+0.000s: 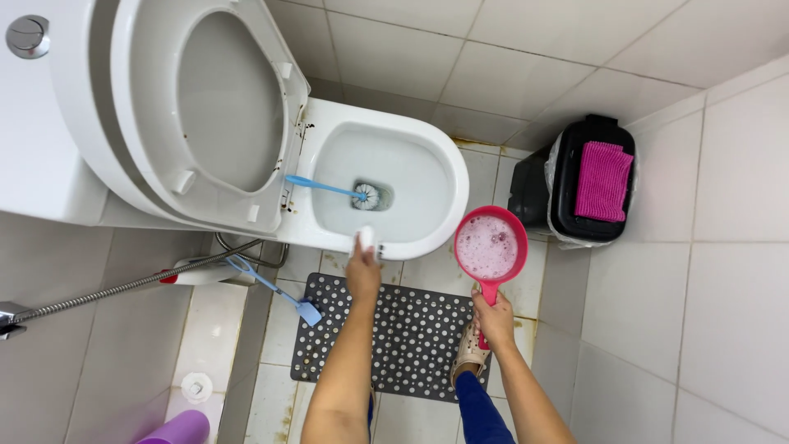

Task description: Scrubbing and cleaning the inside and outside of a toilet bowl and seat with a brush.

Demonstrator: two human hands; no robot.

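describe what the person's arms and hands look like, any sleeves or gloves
Both arms are bare from the bottom edge of the picture to the fingers: no sleeves, no gloves. No watch, ring or bracelet shows on the left hand or the right hand. No markings are visible on either forearm.

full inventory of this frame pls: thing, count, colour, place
toilet: 1, white, top centre, seat and lid raised
toilet brush: 1, blue handle, white head, resting in the bowl
flush button: 1, silver, top left
scoop: 1, pink, foamy water inside, right of bowl
bin: 1, black, right, by wall
cloth: 1, pink, on bin lid
mat: 1, dark with white dots, floor below bowl
small brush: 1, blue, floor left of mat
spray hose: 1, metal, left
purple object: 1, bottom left, partly cut off
sandal: 1, beige, on mat
left hand: at bowl rim, holding a small white object
right hand: grips scoop handle
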